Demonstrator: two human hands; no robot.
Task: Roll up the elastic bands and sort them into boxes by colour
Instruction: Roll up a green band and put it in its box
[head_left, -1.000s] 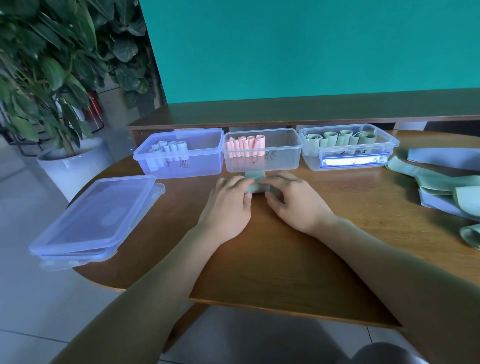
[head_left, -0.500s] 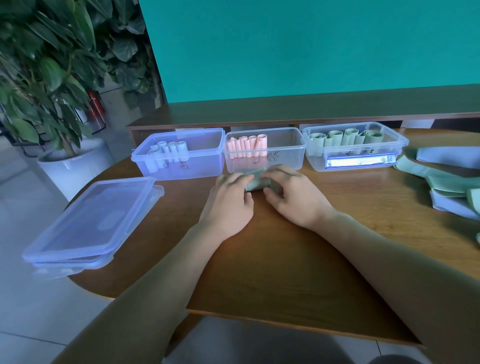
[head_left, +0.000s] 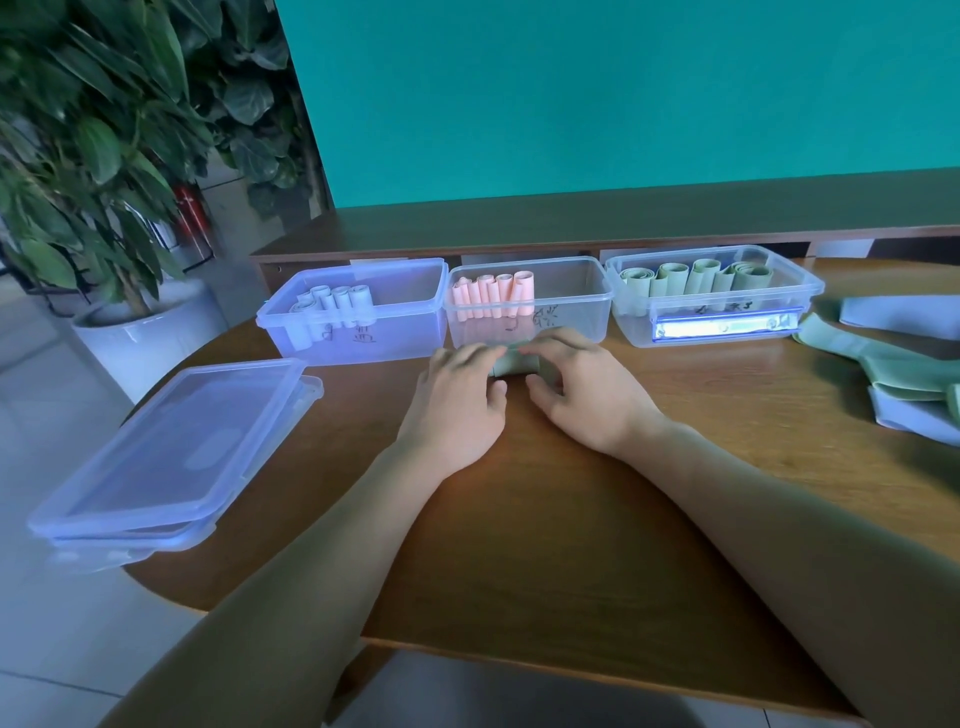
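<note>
Roll of soft green elastic band (head_left: 514, 362) sits on brown wooden bench (head_left: 545, 519), just before clear pink-roll box (head_left: 527, 301). Left hand (head_left: 457, 402) and right hand (head_left: 587, 387) grip curled round it. Light, springy; likely unwinds if loosened, so pinch across the coil ends.

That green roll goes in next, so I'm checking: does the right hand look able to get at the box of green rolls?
Probably yes. The right hand holds the green roll, and the box of green rolls stands open to its right with nothing between.
</note>
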